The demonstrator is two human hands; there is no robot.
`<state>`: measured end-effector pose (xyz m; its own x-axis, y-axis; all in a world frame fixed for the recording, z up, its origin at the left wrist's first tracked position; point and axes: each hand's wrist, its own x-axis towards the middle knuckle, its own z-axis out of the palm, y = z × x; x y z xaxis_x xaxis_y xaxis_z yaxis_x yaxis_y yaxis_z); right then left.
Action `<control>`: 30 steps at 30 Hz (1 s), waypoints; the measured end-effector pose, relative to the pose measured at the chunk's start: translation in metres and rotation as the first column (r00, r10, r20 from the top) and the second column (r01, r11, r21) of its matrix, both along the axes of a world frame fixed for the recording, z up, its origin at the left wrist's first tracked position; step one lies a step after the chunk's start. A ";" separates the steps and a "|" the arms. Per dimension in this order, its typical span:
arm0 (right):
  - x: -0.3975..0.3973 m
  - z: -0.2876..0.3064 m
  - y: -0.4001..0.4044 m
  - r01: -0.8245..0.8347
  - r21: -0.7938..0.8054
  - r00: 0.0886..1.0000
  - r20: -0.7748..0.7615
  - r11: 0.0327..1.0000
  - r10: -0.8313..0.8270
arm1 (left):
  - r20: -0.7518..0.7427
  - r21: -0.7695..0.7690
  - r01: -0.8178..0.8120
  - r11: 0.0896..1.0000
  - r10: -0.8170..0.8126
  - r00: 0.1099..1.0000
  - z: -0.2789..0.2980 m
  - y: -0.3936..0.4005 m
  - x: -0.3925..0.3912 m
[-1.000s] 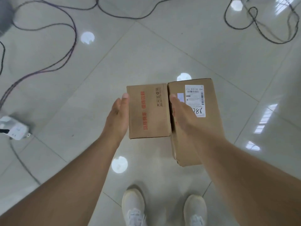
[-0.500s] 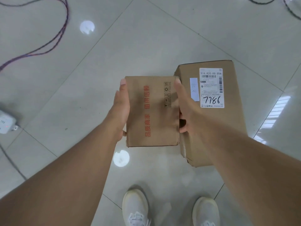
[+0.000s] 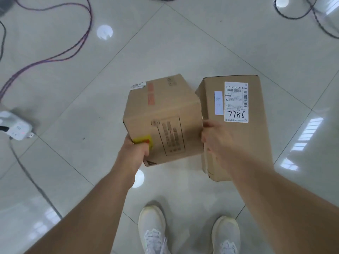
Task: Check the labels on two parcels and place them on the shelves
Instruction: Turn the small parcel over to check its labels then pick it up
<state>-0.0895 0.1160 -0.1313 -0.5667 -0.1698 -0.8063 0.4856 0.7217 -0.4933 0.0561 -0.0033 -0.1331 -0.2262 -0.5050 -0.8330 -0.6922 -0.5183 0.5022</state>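
Note:
I hold a small brown cardboard parcel (image 3: 165, 116) over the floor, tilted, with a printed black frame and a yellow sticker on the face turned up. My left hand (image 3: 134, 153) grips its near left corner by the sticker. My right hand (image 3: 216, 138) presses against its right edge. A white label strip shows at its far top edge. A larger brown parcel (image 3: 256, 143) lies to the right, partly under my right forearm, apparently on the floor. Its white shipping label (image 3: 236, 101) faces up with "7786" handwritten on it.
Glossy grey floor tiles lie all around. A white power strip (image 3: 15, 128) sits at the left, with cables (image 3: 77, 43) running from it. More dark cables (image 3: 293, 13) loop at the top right. My white shoes (image 3: 152, 230) stand at the bottom.
The small parcel has been turned over between my hands, so a different face shows. My left hand slid to its near corner. The large parcel stayed in place.

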 end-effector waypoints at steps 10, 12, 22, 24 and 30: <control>0.016 -0.012 0.006 -0.032 0.095 0.966 0.257 0.995 0.007 | 0.072 0.354 -0.028 0.935 0.002 0.997 -0.013 0.000 0.016; 0.016 -0.014 0.003 -0.025 0.092 0.958 0.286 0.995 -0.002 | 0.123 0.345 -0.097 0.934 0.057 0.991 -0.016 -0.002 0.019; 0.023 -0.008 0.005 0.065 -0.055 0.989 0.136 0.996 -0.057 | -0.045 0.216 -0.224 0.950 0.239 0.970 -0.005 0.021 0.036; 0.027 -0.011 0.004 0.119 -0.103 0.981 0.165 0.988 -0.101 | -0.079 0.108 -0.157 0.982 0.166 0.983 -0.006 0.029 0.044; 0.050 -0.034 0.014 -0.010 -0.012 0.998 0.069 1.000 0.011 | 0.012 0.049 -0.067 0.997 0.067 0.998 -0.020 0.033 0.041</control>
<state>-0.0391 0.1303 -0.1648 -0.5078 -0.1848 -0.8414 0.5113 0.7215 -0.4670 0.0973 0.0299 -0.1534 -0.1847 -0.4771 -0.8592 -0.6600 -0.5876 0.4682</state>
